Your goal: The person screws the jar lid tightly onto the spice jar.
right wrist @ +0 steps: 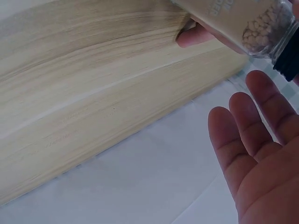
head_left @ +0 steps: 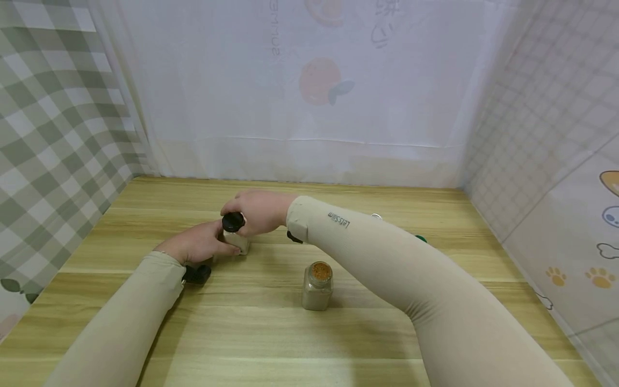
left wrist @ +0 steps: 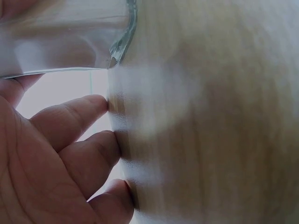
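A glass spice jar (head_left: 235, 242) with a black lid (head_left: 233, 222) stands at the left of the table. My left hand (head_left: 199, 243) grips its lower body from the left. My right hand (head_left: 265, 210) reaches across and pinches the black lid with thumb and forefinger. In the right wrist view, pale granules show inside the jar (right wrist: 264, 32) near the neck, and its label is partly readable. The other fingers of that hand (right wrist: 271, 172) stretch out free. The left wrist view has the clear jar's base (left wrist: 70, 42) above the left hand's spread fingers, whose tips touch the table.
A lidless glass jar (head_left: 317, 290) filled with orange-brown powder stands mid-table, near the right forearm. Behind that arm peek a green item (head_left: 421, 238) and a small silvery rim (head_left: 376, 216), both mostly hidden. Cloth-covered walls border the wooden table (head_left: 271, 344) at back and sides.
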Demonstrator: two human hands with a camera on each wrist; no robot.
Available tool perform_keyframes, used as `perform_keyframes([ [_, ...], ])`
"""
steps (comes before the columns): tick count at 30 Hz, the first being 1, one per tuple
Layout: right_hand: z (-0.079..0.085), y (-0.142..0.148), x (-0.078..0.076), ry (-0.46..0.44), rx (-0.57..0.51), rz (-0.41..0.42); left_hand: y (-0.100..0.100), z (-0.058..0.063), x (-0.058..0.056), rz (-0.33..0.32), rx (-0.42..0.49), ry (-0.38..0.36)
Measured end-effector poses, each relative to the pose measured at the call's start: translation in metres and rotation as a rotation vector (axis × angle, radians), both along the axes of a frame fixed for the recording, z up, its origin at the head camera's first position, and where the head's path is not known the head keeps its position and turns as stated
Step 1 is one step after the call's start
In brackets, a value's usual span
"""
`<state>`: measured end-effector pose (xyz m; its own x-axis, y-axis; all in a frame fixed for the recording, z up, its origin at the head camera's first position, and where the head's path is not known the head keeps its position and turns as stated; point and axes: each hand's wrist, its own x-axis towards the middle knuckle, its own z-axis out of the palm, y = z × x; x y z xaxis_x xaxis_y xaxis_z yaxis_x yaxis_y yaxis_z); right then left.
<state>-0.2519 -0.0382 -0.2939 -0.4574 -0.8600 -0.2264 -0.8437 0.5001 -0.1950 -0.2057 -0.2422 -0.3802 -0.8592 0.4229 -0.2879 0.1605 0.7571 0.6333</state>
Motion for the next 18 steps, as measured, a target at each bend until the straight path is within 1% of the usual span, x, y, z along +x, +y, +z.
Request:
perform_keyframes([
  [4,-0.0002,-0.0001,-0.0006,0.007,0.011,0.013,-0.0005,-0.0003,-0.0003,-0.007,0.001,0.0],
  [9,0.0006,-0.001,0.0006,-0.003,0.004,0.003,-0.0008,-0.0005,-0.0006,-0.004,0.001,-0.002],
  [18,0.0006,-0.0028,0.0036,-0.028,0.01,-0.071,0.0005,0.0006,0.0007,-0.001,-0.002,0.009],
])
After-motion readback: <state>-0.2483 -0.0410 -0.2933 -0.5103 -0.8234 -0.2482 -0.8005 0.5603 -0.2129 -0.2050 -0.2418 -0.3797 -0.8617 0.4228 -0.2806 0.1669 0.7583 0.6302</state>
